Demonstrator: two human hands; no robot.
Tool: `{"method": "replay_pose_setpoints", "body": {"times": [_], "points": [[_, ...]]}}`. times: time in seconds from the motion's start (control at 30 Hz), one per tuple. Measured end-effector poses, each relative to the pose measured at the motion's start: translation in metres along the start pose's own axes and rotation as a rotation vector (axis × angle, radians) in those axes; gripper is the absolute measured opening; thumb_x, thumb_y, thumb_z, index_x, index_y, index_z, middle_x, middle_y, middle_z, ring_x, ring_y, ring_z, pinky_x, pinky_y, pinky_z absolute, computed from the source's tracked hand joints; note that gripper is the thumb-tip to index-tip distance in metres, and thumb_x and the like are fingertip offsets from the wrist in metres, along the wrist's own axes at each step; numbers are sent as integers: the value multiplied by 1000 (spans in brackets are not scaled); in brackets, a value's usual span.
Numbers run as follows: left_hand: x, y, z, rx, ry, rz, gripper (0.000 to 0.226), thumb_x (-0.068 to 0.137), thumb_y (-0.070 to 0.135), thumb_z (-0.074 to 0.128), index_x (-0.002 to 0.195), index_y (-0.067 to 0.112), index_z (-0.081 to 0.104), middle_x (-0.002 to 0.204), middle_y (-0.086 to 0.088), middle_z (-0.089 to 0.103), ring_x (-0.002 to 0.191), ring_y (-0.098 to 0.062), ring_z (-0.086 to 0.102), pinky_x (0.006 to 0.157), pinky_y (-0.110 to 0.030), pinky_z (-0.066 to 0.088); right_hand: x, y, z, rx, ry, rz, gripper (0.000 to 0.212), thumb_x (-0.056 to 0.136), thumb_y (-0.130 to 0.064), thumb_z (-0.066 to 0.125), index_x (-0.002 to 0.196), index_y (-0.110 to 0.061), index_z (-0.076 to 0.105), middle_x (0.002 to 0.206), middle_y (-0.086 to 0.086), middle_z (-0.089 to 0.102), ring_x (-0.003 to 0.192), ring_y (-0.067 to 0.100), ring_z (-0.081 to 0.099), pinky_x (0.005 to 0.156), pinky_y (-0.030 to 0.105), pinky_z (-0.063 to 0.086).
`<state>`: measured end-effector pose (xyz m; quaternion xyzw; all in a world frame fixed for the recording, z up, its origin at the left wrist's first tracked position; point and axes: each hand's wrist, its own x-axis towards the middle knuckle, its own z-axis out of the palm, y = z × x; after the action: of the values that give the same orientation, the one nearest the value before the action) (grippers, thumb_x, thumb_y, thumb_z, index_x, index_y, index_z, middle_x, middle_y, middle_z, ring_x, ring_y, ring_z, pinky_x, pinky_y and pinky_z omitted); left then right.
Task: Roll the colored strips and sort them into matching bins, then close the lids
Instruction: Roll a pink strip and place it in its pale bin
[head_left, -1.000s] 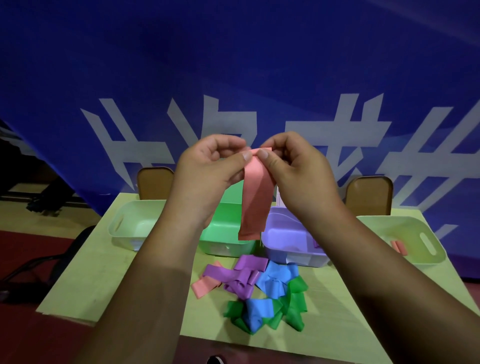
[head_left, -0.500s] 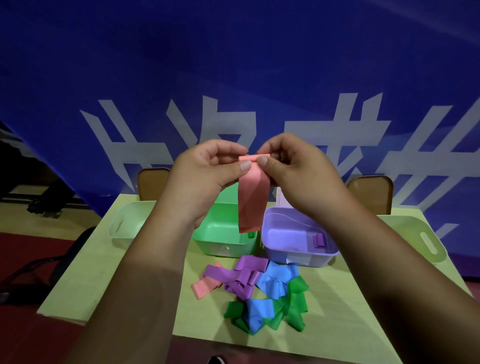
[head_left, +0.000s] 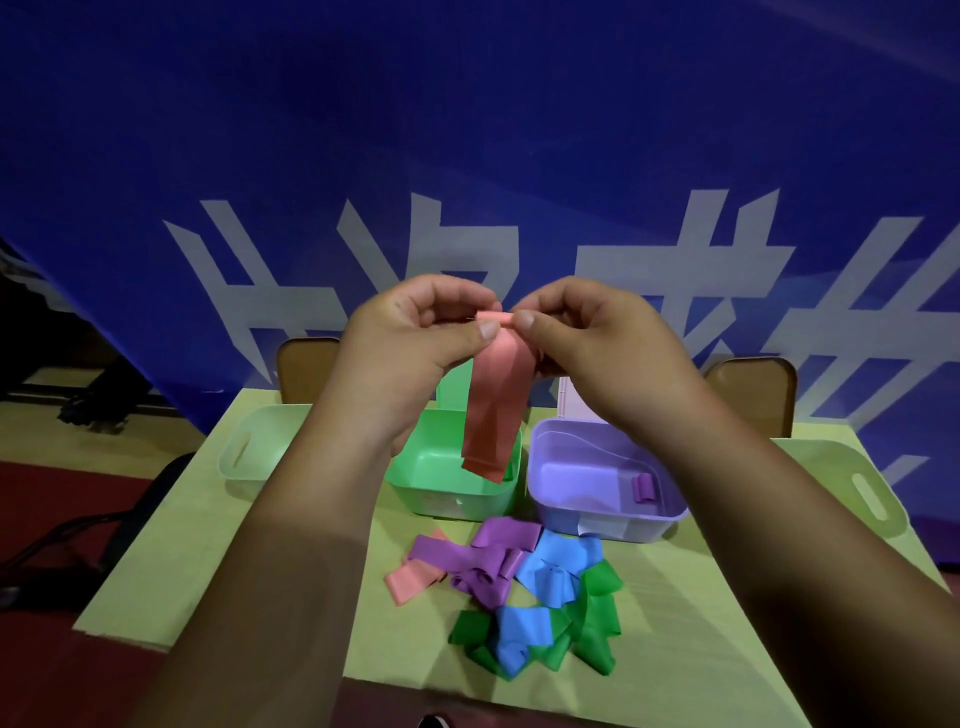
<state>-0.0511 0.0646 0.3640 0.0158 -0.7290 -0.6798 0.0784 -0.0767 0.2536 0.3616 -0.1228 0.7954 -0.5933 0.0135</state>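
Note:
My left hand (head_left: 415, 332) and my right hand (head_left: 587, 332) are raised above the table and together pinch the rolled top end of a pink strip (head_left: 496, 410). Its loose tail hangs down in front of the green bin (head_left: 415, 483). The purple bin (head_left: 597, 519) to the right holds one purple roll (head_left: 643, 487). On the table in front lies a pile of strips: a pink one (head_left: 413, 579), purple ones (head_left: 483, 561), blue ones (head_left: 550, 566) and green ones (head_left: 597, 613).
A pale green bin (head_left: 241, 457) stands at the table's left and another (head_left: 857, 483) at its right, partly hidden by my arms. Open lids rise behind the green and purple bins. Two brown chair backs (head_left: 753, 389) stand behind the table before a blue banner.
The roll at the strip's top has grown and the hanging tail has become shorter. My hands have stayed at about the same height.

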Motion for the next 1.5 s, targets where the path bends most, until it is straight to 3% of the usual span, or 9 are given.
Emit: {"method": "replay_pose_setpoints", "body": {"times": [0.13, 0.37, 0.53, 0.8, 0.93, 1.07, 1.17, 1.4, 1.5], "points": [[4, 1, -2, -102, -13, -64, 27, 91, -2, 79, 115, 12, 77, 102, -7, 81, 101, -20, 79, 86, -27, 61, 4, 2, 4, -78, 44, -69, 4, 102, -28, 71, 104, -27, 74, 87, -2, 76, 82, 15, 74, 81, 41, 64], [13, -4, -2, -103, 21, -60, 28, 90, 0, 82, 116, 10, 76, 107, -9, 82, 104, -21, 80, 88, -27, 63, 11, 7, 8, -43, 41, -113, 8, 98, -20, 75, 104, -26, 74, 88, 4, 70, 85, 25, 69, 80, 43, 59], [19, -4, 0, -112, 21, -33, 34, 88, 0, 84, 118, 12, 75, 109, -6, 82, 107, -19, 79, 90, -28, 63, 18, 14, 7, 124, -7, -46, 10, 101, -23, 73, 110, -18, 74, 94, 16, 75, 92, 36, 74, 93, 58, 60], [31, -7, 2, -176, -33, -70, 26, 93, 5, 79, 120, 5, 75, 113, -19, 79, 107, -28, 79, 90, -29, 63, 31, 15, 5, 53, 35, -86, 5, 100, -22, 75, 103, -25, 76, 84, -1, 72, 86, 28, 71, 84, 48, 60], [41, -12, 4, -151, -45, -58, 18, 97, 8, 77, 115, 7, 77, 109, -16, 80, 106, -32, 79, 91, -38, 63, 36, 16, 2, 31, 50, -103, 8, 100, -21, 74, 105, -27, 75, 84, -9, 71, 81, 12, 68, 79, 37, 59], [49, -14, 7, -130, 18, -28, 19, 93, 6, 80, 111, 9, 77, 104, -16, 77, 98, -26, 76, 90, -36, 64, 40, 17, 1, 66, 61, -53, 15, 100, -26, 74, 115, -27, 72, 92, 3, 77, 88, 23, 75, 80, 56, 63], [52, -16, 9, -98, 53, 7, 23, 91, 3, 81, 113, 8, 76, 101, -11, 77, 95, -20, 76, 88, -32, 64, 44, 21, 4, 73, 47, -27, 11, 102, -25, 72, 112, -23, 73, 86, 6, 77, 76, 19, 75, 77, 64, 61], [58, -20, 10, -58, 64, 54, 29, 87, -3, 83, 112, 11, 75, 105, -6, 80, 99, -16, 78, 85, -26, 62, 52, 30, 5, 123, 36, -26, 11, 101, -25, 73, 112, -24, 74, 89, 4, 79, 83, 19, 75, 87, 56, 63], [61, -18, 12, -85, 43, 50, 32, 88, -4, 82, 116, 9, 74, 105, -6, 79, 96, -12, 78, 84, -24, 62, 56, 30, 5, 133, 82, -55, 9, 101, -23, 73, 109, -25, 75, 88, 8, 77, 86, 35, 74, 84, 61, 62]]}}
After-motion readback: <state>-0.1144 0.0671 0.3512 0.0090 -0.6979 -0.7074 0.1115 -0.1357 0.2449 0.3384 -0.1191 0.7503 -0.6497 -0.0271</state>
